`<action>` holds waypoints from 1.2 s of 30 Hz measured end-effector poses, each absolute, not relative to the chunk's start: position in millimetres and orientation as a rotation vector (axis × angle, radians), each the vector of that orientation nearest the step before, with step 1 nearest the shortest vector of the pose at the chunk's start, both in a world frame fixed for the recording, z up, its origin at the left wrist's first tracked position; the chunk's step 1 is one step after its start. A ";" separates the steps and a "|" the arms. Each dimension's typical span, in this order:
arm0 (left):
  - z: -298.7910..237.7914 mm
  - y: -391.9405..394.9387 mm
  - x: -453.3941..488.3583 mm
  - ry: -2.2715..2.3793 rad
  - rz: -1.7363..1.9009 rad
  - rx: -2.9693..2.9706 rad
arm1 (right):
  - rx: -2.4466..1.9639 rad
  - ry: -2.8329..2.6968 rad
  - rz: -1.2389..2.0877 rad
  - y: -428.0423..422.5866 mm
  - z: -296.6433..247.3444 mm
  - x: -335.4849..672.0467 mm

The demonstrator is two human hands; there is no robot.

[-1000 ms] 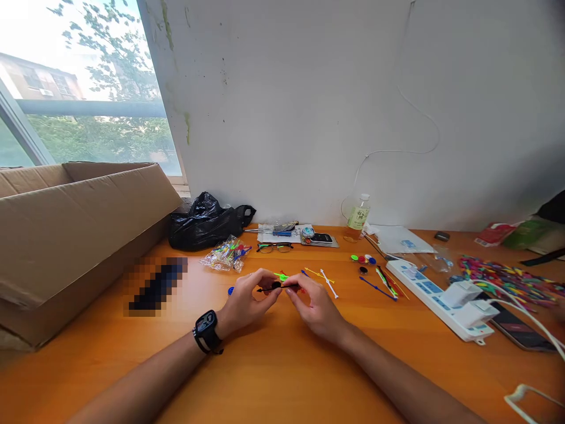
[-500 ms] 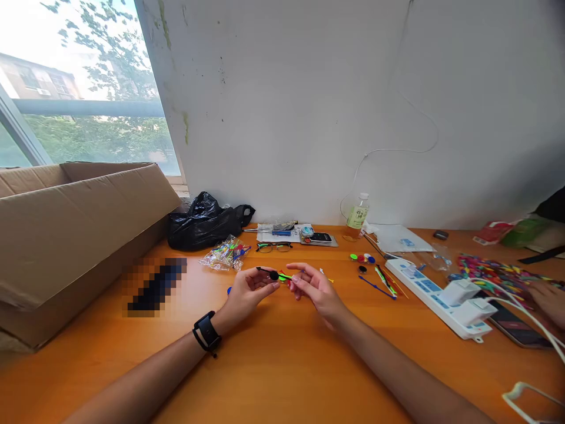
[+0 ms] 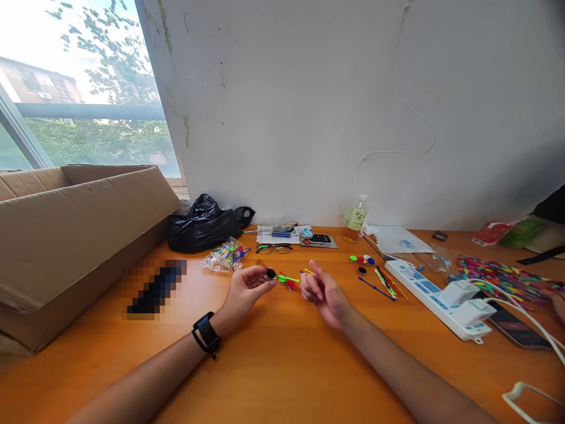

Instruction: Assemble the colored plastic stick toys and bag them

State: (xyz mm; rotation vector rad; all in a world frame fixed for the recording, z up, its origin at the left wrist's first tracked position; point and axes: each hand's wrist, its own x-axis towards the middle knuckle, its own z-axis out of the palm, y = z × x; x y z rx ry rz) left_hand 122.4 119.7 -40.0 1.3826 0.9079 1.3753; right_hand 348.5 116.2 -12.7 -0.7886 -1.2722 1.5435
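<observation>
Looks like smooth wood on the bench (image 3: 265, 365), varnished to a soft sheen, brightest toward the left edge. Shows dark, fairly matt plastic in the black disc (image 3: 271, 273) at the left hand (image 3: 243, 290). Turns to crinkled, glossy film in the black bag (image 3: 205, 225) near the back edge, dull brown cardboard in the box (image 3: 88, 235) at the left edge, smooth white plastic in the power strip (image 3: 430, 294) toward the right edge.

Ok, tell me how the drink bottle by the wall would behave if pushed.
Standing upright and taller than it is wide, the bottle could tip if pushed high up. Amber colour low inside suggests liquid, which would probably slosh and weight the base. Its rounded body might roll if it fell.
</observation>
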 end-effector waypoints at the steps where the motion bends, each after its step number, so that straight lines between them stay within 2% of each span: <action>1: -39.6 119.3 122.7 0.905 1.372 1.387 | -0.785 -1.271 1.544 116.2 -12.7 348.2; 36: -30.1 109.8 125.6 0.939 1.235 1.391 | -0.852 -1.190 1.511 117.9 -26.1 347.0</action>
